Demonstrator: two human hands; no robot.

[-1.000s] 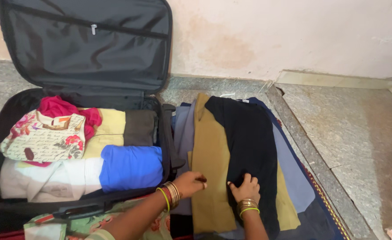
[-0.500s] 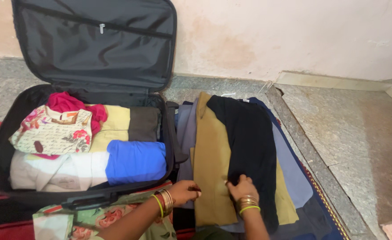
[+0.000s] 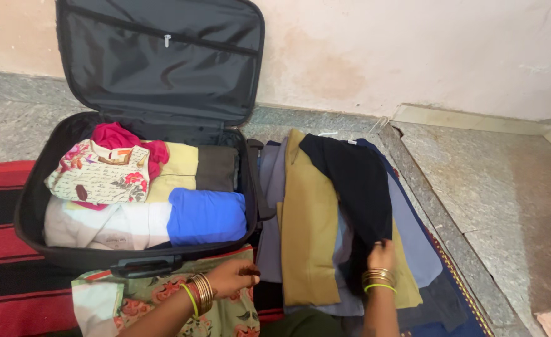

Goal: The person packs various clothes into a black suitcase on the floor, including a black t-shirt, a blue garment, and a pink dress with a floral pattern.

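My right hand [image 3: 380, 257], with bangles on its wrist, grips the lower part of a black garment [image 3: 354, 181] and lifts it off a mustard garment [image 3: 308, 231]. Both lie on a stack of grey and blue clothes [image 3: 416, 243] on the floor. My left hand [image 3: 233, 276], also with bangles, hovers with curled fingers just left of the stack, near the front edge of an open black suitcase [image 3: 32, 212]. Inside the suitcase are folded clothes: a blue piece [image 3: 205, 215], a white piece [image 3: 100, 226], a floral one [image 3: 97, 180] and a pink one [image 3: 116, 134].
The suitcase lid [image 3: 163, 62] leans up against a pale wall [image 3: 413, 50]. A red and black striped mat [image 3: 7, 274] lies under the suitcase. Grey stone floor [image 3: 500, 200] extends to the right. My floral clothing [image 3: 225, 312] is at the bottom.
My right hand has pulled the black garment's lower part up and to the right, uncovering grey cloth beneath. My left hand has drawn back left and down. The view has shifted left.
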